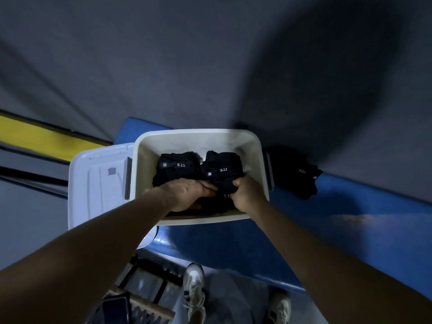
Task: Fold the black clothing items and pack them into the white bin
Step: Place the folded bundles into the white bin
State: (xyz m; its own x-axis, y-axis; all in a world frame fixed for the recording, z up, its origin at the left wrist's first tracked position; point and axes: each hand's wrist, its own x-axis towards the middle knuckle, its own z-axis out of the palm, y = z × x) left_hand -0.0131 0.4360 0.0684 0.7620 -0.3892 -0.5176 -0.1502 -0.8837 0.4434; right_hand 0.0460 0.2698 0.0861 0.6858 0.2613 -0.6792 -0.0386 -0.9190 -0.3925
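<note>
While both arms reach down into the white bin (256,146), the left hand (187,194) lies over a folded black garment (222,202) at the near wall, its fingers extended and pressing on the cloth, and the right hand (247,195) has its fingers curled round a bunch of the same fabric. Two more folded black garments, one at far left (177,167) and one at far right (223,167), lie side by side deeper in the bin, each showing a white "5.11" print. Another black garment (297,174) lies outside on the blue surface (350,206), just right of the bin. A white lid (98,183) rests against the bin's left side.
</note>
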